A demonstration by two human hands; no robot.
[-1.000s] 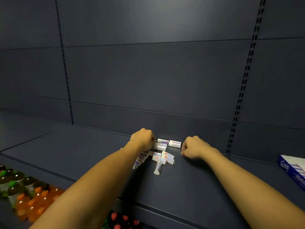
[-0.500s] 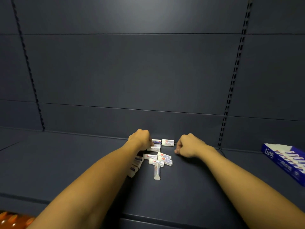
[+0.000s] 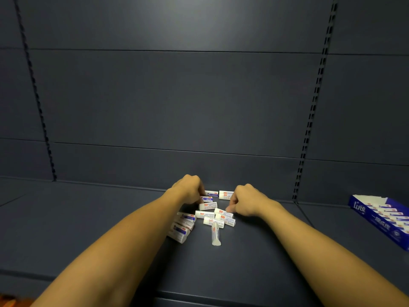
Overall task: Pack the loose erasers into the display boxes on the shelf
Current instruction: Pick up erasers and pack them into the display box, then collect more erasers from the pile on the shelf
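Several loose white erasers (image 3: 204,214) with blue and red labels lie in a pile on the dark shelf (image 3: 243,262). One clear-wrapped eraser (image 3: 215,235) points toward me. My left hand (image 3: 188,188) is curled over the pile's back left, its fingertips on an eraser (image 3: 208,198). My right hand (image 3: 247,201) is curled at the pile's right, thumb against an eraser (image 3: 222,212) and knuckles covering the end of another (image 3: 224,194). What lies inside either palm is hidden. A blue display box (image 3: 358,206) holding erasers sits at the far right.
The shelf's dark back panel (image 3: 177,107) rises right behind the pile, with slotted uprights (image 3: 309,120) on both sides. The shelf's front edge (image 3: 221,294) runs below my forearms. An orange patch (image 3: 8,301) shows in the bottom left corner.
My view has swung right and up, so the bottles on the lower shelf have left the frame and the blue box shows more. Both hands stay curled at the pile.
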